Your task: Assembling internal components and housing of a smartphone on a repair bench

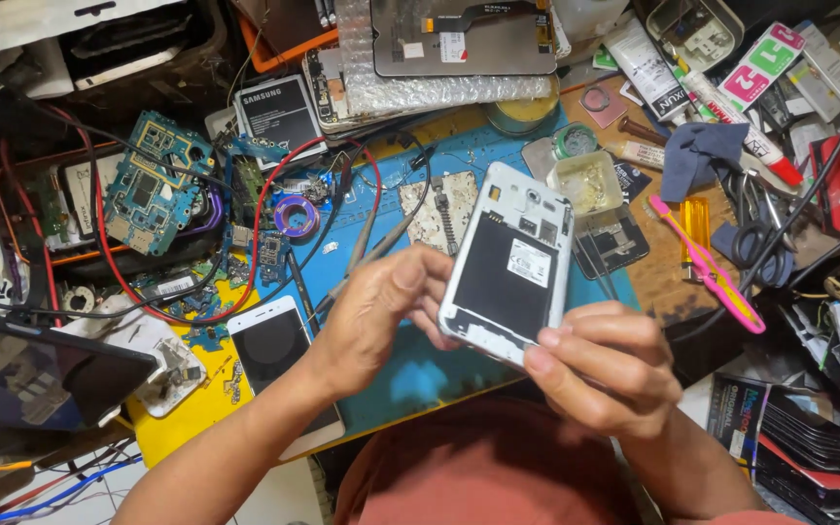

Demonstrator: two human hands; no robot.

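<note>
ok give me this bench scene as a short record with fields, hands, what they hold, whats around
setting: cluttered repair bench with a blue mat
left hand: left hand grips the left edge of the opened phone
right hand: right hand pinches the phone's lower end
phone state: back cover off, white frame, dark inner panel facing up, raised off the mat
near left: white phone lying screen up, blue circuit board
near right: pink toothbrush, scissors
</note>
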